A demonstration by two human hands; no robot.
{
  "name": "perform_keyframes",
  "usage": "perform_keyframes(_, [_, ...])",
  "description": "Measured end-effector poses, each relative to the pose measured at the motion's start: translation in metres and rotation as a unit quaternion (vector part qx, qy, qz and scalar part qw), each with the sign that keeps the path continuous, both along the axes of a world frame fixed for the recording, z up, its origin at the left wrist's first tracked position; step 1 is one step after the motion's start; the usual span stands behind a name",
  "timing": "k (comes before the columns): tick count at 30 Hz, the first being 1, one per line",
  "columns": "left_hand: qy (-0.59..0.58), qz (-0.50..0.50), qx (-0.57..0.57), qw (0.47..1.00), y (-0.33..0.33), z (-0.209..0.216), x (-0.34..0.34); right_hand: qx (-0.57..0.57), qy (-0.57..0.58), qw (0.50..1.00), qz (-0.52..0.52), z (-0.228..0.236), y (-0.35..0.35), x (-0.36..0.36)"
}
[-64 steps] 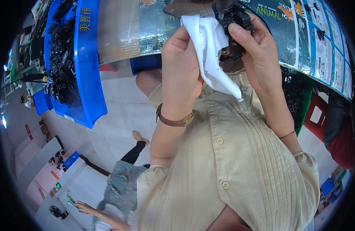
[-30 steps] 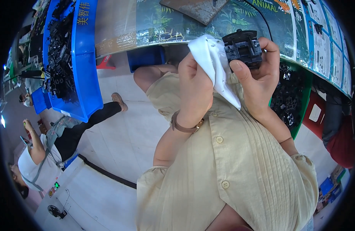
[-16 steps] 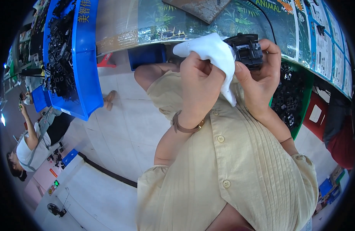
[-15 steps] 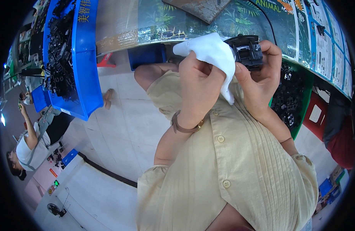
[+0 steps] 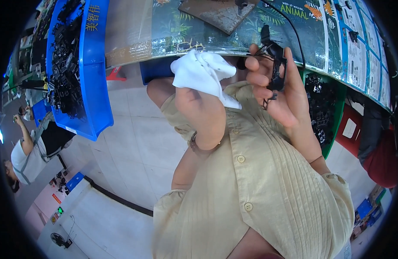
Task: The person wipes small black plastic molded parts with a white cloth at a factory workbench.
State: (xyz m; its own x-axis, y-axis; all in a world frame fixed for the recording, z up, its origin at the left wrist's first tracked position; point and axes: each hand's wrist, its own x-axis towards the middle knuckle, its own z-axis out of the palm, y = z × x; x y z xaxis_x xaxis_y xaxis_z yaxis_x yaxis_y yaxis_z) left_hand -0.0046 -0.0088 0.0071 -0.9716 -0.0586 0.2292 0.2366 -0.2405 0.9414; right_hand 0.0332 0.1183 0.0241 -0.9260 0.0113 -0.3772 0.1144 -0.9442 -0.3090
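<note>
Blue bin point(image 5: 93, 73): sitting at upper left, filled with black parts, well apart from both hands.
Table edge point(image 5: 164, 45): running across the top, just above the hands; pale floor lying open at lower left.
Left hand point(image 5: 201, 110): closing around a white cloth point(image 5: 199, 73) at upper centre.
Right hand point(image 5: 279, 93): gripping a black part point(image 5: 277, 64) at upper right, beside the cloth.

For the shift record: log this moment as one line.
left hand: grips white cloth | right hand: holds black plastic part | cloth and part: apart | nearby: blue bin of black parts
</note>
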Motion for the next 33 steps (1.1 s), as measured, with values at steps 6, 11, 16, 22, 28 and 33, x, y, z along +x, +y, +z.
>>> perform_keyframes(6, [0.136, -0.009, -0.238, 0.962, -0.002, 0.015, -0.005, -0.244, 0.043, 0.965, 0.092, 0.001, 0.002, 0.002])
perform_keyframes(11, [0.2, -0.076, -0.265, 0.94, 0.005, 0.028, -0.011, -0.211, 0.024, 0.974, 0.075, 0.006, -0.004, 0.005])
perform_keyframes(16, [0.068, -0.092, -0.179, 0.977, 0.005, 0.026, -0.006, -0.239, 0.028, 0.968, 0.073, 0.008, -0.004, 0.003])
perform_keyframes(22, [0.067, -0.138, -0.138, 0.978, 0.003, 0.026, -0.006, -0.249, 0.023, 0.966, 0.061, 0.008, -0.004, 0.004])
perform_keyframes(28, [0.105, -0.156, -0.14, 0.972, 0.002, 0.022, -0.007, -0.262, 0.028, 0.962, 0.071, 0.008, -0.002, 0.004])
perform_keyframes(33, [0.091, -0.173, -0.107, 0.975, 0.007, 0.023, -0.004, -0.178, 0.038, 0.981, 0.068, 0.009, -0.001, 0.003])
